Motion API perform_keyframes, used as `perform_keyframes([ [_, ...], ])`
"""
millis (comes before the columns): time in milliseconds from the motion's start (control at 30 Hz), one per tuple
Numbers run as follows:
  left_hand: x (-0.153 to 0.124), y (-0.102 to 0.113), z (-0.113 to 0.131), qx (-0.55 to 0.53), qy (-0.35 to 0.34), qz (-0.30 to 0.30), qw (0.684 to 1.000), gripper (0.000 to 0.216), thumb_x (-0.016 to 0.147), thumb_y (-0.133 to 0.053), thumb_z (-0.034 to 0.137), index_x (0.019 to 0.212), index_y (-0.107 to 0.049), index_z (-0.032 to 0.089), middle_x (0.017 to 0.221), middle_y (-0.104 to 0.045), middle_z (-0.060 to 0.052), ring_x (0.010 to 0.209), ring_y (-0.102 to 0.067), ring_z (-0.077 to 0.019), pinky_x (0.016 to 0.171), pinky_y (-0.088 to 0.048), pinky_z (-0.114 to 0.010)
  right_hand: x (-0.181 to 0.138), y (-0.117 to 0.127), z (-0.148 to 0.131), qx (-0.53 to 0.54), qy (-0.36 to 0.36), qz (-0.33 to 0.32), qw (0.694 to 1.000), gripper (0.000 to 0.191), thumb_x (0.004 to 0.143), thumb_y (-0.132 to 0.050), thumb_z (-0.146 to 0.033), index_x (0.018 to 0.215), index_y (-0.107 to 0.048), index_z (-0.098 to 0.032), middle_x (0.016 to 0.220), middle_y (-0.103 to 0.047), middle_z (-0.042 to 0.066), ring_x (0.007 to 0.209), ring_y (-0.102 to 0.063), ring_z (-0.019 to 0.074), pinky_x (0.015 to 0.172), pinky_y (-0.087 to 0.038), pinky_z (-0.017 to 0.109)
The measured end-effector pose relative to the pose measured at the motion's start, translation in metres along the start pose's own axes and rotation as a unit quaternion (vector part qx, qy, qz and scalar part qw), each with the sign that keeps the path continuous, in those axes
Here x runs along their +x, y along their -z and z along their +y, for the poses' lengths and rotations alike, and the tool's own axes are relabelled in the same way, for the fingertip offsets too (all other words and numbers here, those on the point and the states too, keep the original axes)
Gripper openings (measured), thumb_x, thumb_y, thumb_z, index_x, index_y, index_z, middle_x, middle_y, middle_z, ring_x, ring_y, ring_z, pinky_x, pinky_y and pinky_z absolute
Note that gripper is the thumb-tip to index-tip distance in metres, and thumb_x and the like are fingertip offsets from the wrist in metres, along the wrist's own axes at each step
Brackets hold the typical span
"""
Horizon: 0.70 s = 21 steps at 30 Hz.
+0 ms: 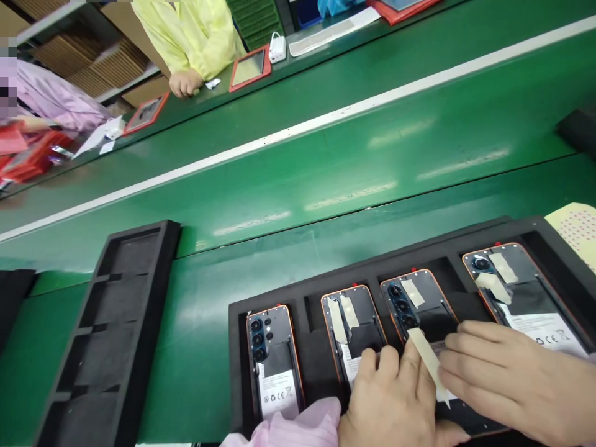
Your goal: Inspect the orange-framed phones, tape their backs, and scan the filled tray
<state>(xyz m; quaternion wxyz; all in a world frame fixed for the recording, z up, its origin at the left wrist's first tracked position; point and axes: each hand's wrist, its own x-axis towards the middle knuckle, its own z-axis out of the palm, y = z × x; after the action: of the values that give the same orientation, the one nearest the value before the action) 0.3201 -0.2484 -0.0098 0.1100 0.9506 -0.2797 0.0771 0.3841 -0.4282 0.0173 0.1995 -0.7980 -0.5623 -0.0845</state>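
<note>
A black foam tray [307, 295] near me holds several orange-edged phone backs in a row. My left hand [395, 403] rests on the tray between the second phone back [351, 323] and the third phone back [419, 304], fingers curled. A cream tape strip [428, 360] lies across the third one, pinched between my left fingers and my right hand [516, 379]. My right hand's fingers press flat on the strip's lower end. The leftmost phone back [272, 363] and the rightmost phone back [516, 285] lie untouched.
An empty black foam tray [116, 329] lies at the left on the green bench. Beyond the white-striped conveyor [326, 124], a person in yellow [190, 37] and a person in pink [56, 99] work with red-framed parts [249, 67]. A perforated cream pad [577, 226] sits at the right edge.
</note>
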Motion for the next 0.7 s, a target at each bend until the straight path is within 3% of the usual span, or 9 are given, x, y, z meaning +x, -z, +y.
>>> perform_keyframes([
  [133, 0.001, 0.002, -0.002, 0.008, -0.016, -0.018, 1.0, 0.067, 0.074, -0.047, 0.075, 0.105, -0.067, 0.019, 0.113, -0.069, 0.001, 0.073, -0.053, -0.0163, 0.068, -0.042, -0.034, 0.006, -0.01, 0.009, 0.026, -0.086, 0.043, 0.995, 0.031, 0.098, -0.032, -0.017, 0.087, -0.061, -0.017, 0.079, -0.065, 0.003, 0.07, -0.054, 0.0149, 0.067, -0.042, 0.031],
  [233, 0.003, 0.006, -0.002, 0.007, -0.014, -0.047, 0.999, 0.069, 0.076, -0.047, 0.073, 0.113, -0.064, 0.017, 0.122, -0.066, 0.0, 0.074, -0.055, -0.0172, 0.068, -0.044, -0.035, 0.018, -0.019, 0.023, -0.023, -0.132, 0.074, 0.988, 0.026, 0.096, -0.041, -0.021, 0.078, -0.059, -0.017, 0.077, -0.063, 0.004, 0.071, -0.05, 0.0158, 0.063, -0.038, 0.029],
  [367, 0.004, 0.01, -0.002, -0.002, -0.014, -0.076, 0.997, 0.065, 0.082, -0.044, 0.068, 0.117, -0.062, 0.016, 0.125, -0.063, 0.0, 0.075, -0.057, -0.0178, 0.067, -0.047, -0.034, 0.032, -0.029, 0.04, -0.089, -0.156, 0.033, 0.983, 0.036, 0.097, -0.039, -0.025, 0.069, -0.061, -0.019, 0.08, -0.061, 0.006, 0.075, -0.048, 0.0189, 0.064, -0.033, 0.031],
  [533, 0.001, 0.01, -0.001, -0.006, -0.018, -0.076, 0.997, 0.064, 0.085, -0.041, 0.065, 0.121, -0.059, 0.015, 0.131, -0.059, -0.001, 0.08, -0.058, -0.0185, 0.069, -0.049, -0.034, 0.036, -0.033, 0.05, -0.134, -0.231, 0.006, 0.964, 0.02, 0.091, -0.05, -0.031, 0.082, -0.062, -0.017, 0.087, -0.059, 0.01, 0.077, -0.047, 0.0229, 0.064, -0.035, 0.033],
  [700, 0.003, 0.014, -0.003, 0.005, -0.02, -0.048, 0.999, 0.063, 0.083, -0.045, 0.065, 0.117, -0.062, 0.015, 0.126, -0.062, -0.002, 0.078, -0.06, -0.0182, 0.068, -0.05, -0.032, 0.03, -0.025, 0.059, -0.075, -0.239, 0.004, 0.968, 0.011, 0.088, -0.053, -0.017, 0.081, -0.06, -0.014, 0.083, -0.058, 0.009, 0.076, -0.051, 0.0204, 0.066, -0.041, 0.031],
])
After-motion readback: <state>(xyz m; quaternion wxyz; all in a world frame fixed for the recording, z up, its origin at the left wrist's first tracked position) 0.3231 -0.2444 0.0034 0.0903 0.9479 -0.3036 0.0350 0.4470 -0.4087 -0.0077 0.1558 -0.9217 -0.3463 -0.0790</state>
